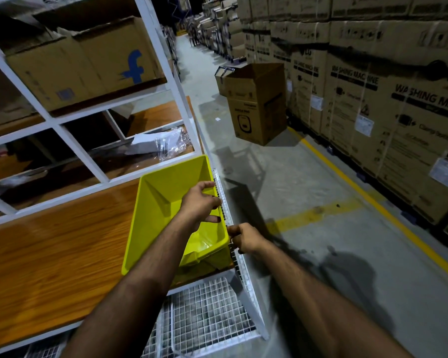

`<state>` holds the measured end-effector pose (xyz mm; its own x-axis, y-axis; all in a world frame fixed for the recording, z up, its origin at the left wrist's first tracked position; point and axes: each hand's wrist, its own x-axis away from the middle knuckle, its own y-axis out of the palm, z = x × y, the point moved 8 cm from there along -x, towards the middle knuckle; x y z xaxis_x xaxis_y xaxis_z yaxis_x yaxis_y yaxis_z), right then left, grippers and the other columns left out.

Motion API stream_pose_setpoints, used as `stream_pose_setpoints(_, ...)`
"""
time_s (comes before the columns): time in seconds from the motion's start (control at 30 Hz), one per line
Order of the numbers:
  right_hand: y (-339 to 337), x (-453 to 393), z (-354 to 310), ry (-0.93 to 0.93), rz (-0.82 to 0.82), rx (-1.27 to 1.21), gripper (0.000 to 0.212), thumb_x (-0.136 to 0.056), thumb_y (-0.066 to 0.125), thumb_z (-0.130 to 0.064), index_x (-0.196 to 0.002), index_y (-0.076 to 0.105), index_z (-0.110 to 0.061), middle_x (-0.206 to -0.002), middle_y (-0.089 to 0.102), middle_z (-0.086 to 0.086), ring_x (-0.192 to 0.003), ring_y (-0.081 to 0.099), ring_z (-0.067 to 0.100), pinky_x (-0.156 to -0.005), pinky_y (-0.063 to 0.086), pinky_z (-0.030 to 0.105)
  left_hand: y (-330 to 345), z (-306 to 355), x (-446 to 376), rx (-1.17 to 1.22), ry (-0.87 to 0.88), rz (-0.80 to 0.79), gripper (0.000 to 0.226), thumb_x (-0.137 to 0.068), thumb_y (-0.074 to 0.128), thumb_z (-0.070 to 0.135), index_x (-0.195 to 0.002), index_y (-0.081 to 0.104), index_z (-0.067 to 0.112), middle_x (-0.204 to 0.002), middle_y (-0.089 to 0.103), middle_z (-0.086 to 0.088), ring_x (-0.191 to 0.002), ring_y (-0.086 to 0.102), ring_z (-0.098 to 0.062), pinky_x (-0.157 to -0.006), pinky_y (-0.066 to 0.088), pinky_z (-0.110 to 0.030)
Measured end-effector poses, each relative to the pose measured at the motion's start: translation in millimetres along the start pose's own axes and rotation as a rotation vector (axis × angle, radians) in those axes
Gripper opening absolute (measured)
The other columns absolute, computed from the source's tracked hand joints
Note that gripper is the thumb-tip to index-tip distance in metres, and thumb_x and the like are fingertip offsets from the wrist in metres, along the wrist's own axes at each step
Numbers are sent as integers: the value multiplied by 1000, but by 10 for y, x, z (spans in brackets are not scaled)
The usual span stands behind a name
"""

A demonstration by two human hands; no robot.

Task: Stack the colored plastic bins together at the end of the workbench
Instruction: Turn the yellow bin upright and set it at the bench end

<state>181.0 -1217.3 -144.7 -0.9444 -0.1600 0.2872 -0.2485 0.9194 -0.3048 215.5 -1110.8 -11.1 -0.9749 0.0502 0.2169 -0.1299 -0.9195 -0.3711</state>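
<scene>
A bright yellow bin (166, 202) sits on the orange-brown wood-grain workbench (49, 254); white shelf frame (166, 81), brown boxes (373, 99), yellow floor line (373, 197).

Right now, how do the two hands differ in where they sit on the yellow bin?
The left hand reaches across the yellow bin and grips its right rim midway along, fingers curled over the edge. The right hand stays outside the bin, closed on its near right corner. Both hold the same rim, next to the wire mesh panel.
</scene>
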Motion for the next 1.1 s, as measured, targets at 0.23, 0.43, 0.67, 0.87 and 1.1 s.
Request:
stream_pose_setpoints(0.23, 23, 97, -4, 39, -41, -104, 39, -93, 46, 4, -126, 61, -10, -93, 61, 2, -69, 56, 8, -56, 47, 16, -2, -26, 3, 0, -14, 7, 54, -84, 67, 2, -132, 52, 21, -96, 66, -11, -91, 65, -22, -58, 60, -41)
stream_pose_setpoints(0.43, -192, 40, 13, 41, 84, -111, 36, -97, 51, -16, -132, 57, -17, -83, 61, -1, -62, 55, 14, -49, 42, 22, -107, -77, 14, -31, -31, 20, 51, -92, 60, 24, -139, 40, 29, -119, 61, -12, -96, 59, -25, -64, 59, -42)
stream_pose_setpoints(0.67, -653, 183, -625, -149, 246, 32, 38, -91, 56, -29, -127, 63, -18, -118, 69, 2, -100, 61, 10, -91, 49, 30, -568, 0, 217, -271, 198, 125, 38, -96, 54, 26, -133, 53, 18, -119, 65, -10, -100, 61, -28, -85, 55, -47)
stream_pose_setpoints(0.87, -472, 409, -1498, -414, 333, 434, 55, -85, 46, -46, -132, 58, -20, -130, 61, 8, -120, 55, 25, -101, 45, 41, -1255, 72, 520, -590, 391, 252, 42, -96, 55, 23, -136, 51, 10, -132, 61, -16, -121, 55, -33, -96, 41, -37)
stream_pose_setpoints(1.1, 527, 596, -2140, -561, 401, 884, 51, -93, 46, -44, -139, 45, -23, -152, 40, 7, -144, 30, 26, -110, 35, 49, -2361, -431, 956, -735, 371, 383, 46, -96, 52, 29, -139, 47, 13, -139, 53, -14, -132, 40, -29, -106, 33, -37)
